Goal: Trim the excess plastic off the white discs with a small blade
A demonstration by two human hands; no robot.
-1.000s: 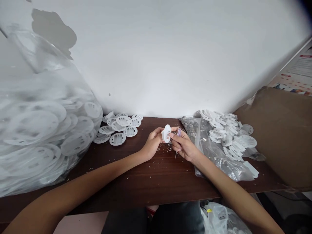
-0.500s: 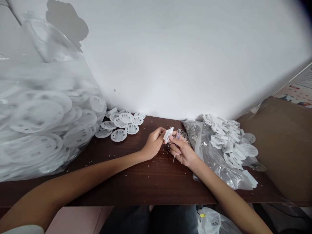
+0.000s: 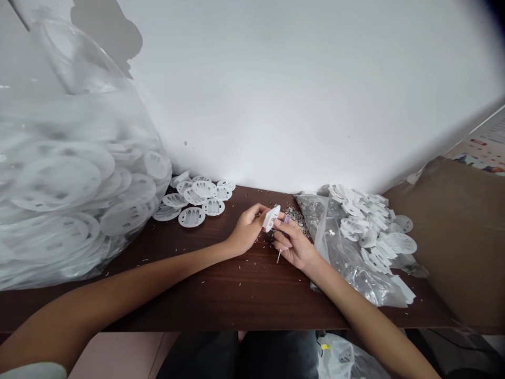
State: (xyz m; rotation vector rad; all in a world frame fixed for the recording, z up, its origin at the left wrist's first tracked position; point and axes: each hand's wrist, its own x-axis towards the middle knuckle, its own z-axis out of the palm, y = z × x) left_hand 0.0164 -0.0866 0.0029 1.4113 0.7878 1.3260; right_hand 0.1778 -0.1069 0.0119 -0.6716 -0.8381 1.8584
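Over the middle of the dark table, my left hand [image 3: 246, 231] is closed on a white plastic part [image 3: 271, 218], which is tilted with its flat face toward the right. My right hand [image 3: 295, 245] is closed too, its thumb and a finger touching the part's right edge. Held in that same hand is a thin screwdriver [image 3: 279, 256]; its purple handle shows above the fingers and its metal shaft points down toward me. Just behind the right hand lies a heap of small metal screws [image 3: 295, 217]. My fingers hide some of the part.
White slotted discs [image 3: 192, 216] lie in a group at left, beside a large clear bag [image 3: 118, 231] full of similar discs. At right, white parts [image 3: 369, 221] are heaped on a flat plastic bag [image 3: 351, 273]. A cardboard box [image 3: 465, 237] stands at far right, a white wall behind.
The white part has turned slightly, showing more of its flat face. The screwdriver's shaft tip has swung a little to the left. Both hands keep their hold.
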